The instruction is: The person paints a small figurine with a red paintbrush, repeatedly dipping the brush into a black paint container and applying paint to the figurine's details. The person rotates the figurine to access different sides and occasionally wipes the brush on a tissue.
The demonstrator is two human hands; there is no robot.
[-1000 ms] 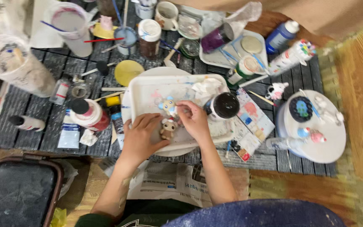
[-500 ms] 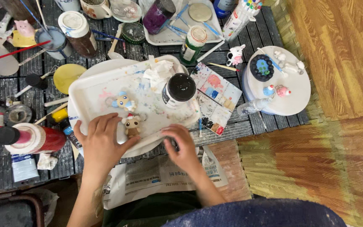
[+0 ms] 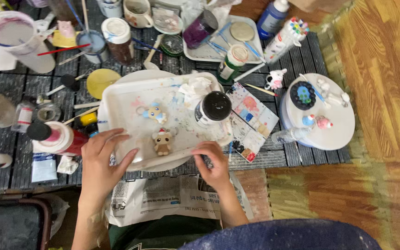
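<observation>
A white paint-stained tray [image 3: 126, 99] lies on a dark slatted table. On it stand a small brown bear figurine [image 3: 163, 142], a pale blue figurine [image 3: 153, 112], crumpled tissue [image 3: 194, 88] and a black-capped paint bottle [image 3: 213, 109]. My left hand [image 3: 101, 159] rests on the tray's near left corner, fingers spread over its rim. My right hand [image 3: 214, 163] grips the tray's near right edge, fingers curled over it. The bear stands between my hands.
Around the tray crowd paint bottles, cups with brushes, a yellow lid [image 3: 101, 81], a colour-smeared paper palette [image 3: 251, 121] and a round white stand [image 3: 330, 115] with small figurines. Newspaper [image 3: 163, 199] hangs over the near table edge. Wooden floor lies to the right.
My right hand left the blue figurine and dropped to the tray's near right edge. My left hand shifted from the bear to the tray's near left corner.
</observation>
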